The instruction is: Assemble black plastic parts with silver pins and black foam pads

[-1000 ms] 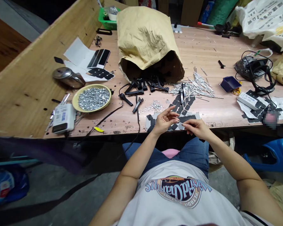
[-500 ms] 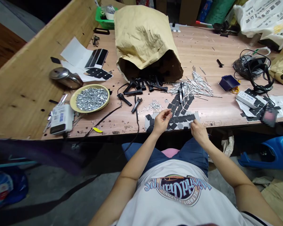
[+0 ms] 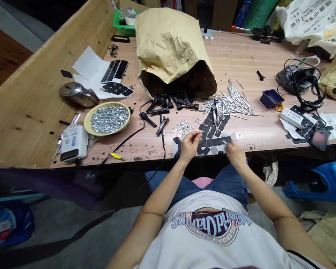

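Observation:
My left hand (image 3: 189,147) is at the table's front edge, thumb and fingers pinched together. Whatever it holds is too small to make out. To its right my right hand (image 3: 236,155) is closed and a little blurred, its fingertips hiding anything in them. Between the two hands lies a sheet of black rounded-square stickers (image 3: 217,142), some peeled askew. Just beyond, more black pads (image 3: 210,125) lie in rows, with a black clip-like part (image 3: 215,110) on top. Thin metal rods (image 3: 235,101) are heaped behind, and small metal washers (image 3: 184,125) are scattered left of them.
A large paper bag (image 3: 170,45) lies on its side, black plastic parts (image 3: 162,105) at its mouth. At left stand a bowl of metal pieces (image 3: 109,118), a metal cup (image 3: 77,93) and a white box (image 3: 73,144). A black cord (image 3: 123,141) crosses the table. Rightward is a dark blue tray (image 3: 271,98).
My right hand has shifted slightly at the sheet's right end and is blurrier. My left hand has turned a little, its fingertips still pinched. The objects on the table stay put.

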`<action>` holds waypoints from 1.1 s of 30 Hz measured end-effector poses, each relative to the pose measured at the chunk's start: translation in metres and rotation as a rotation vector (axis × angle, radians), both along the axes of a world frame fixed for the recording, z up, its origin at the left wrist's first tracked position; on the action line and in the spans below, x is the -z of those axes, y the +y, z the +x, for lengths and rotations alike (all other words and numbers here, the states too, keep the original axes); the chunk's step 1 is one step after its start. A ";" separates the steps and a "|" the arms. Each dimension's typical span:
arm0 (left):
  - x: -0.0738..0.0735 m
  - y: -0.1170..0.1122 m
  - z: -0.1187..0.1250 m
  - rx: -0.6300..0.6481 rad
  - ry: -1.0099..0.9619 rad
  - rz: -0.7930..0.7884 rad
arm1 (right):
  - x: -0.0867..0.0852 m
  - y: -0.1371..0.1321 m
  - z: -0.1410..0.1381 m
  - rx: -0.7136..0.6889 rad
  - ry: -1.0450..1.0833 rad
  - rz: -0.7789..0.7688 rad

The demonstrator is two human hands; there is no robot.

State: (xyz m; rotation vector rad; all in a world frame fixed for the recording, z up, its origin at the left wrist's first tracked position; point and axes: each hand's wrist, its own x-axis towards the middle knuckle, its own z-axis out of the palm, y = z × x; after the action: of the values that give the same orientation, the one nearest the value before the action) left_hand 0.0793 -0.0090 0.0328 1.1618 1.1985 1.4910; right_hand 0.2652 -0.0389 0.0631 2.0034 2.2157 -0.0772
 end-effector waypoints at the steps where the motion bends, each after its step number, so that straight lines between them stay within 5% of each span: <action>1: 0.000 0.000 0.000 -0.003 -0.006 -0.004 | 0.001 0.000 -0.001 -0.072 0.030 -0.022; 3: 0.000 0.000 0.000 -0.008 -0.014 -0.002 | 0.002 0.000 0.001 -0.135 0.073 -0.015; 7: 0.001 -0.001 -0.001 -0.017 -0.018 -0.004 | 0.006 0.007 0.009 0.081 0.016 0.089; 12: -0.001 0.000 0.002 -0.021 -0.009 -0.007 | 0.018 -0.004 -0.007 -0.156 0.162 0.066; 14: -0.001 0.001 0.003 -0.014 0.004 -0.003 | 0.021 -0.013 -0.007 -0.129 0.273 0.123; 17: 0.000 0.004 -0.001 -0.028 0.035 -0.014 | 0.023 -0.027 0.027 -0.003 0.491 0.169; 19: 0.001 0.005 -0.004 -0.061 0.057 -0.032 | 0.023 -0.037 0.067 0.108 0.573 0.052; 21: 0.001 0.006 -0.005 -0.088 0.072 -0.050 | 0.026 -0.047 0.107 0.369 0.485 -0.143; 26: -0.003 0.002 0.004 -0.010 0.127 -0.065 | 0.036 -0.055 0.154 0.752 0.181 -0.150; 30: -0.006 -0.001 0.007 0.021 0.198 -0.062 | 0.023 -0.039 0.144 0.701 0.193 -0.134; 33: -0.006 0.002 0.005 -0.018 0.241 -0.065 | 0.001 -0.015 0.120 0.515 0.282 -0.110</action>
State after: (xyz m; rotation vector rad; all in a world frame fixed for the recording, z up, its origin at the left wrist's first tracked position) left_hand 0.0843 -0.0067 0.0388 1.3164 1.4113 1.3417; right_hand 0.3847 -0.0542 0.0620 2.5709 1.7163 -0.5562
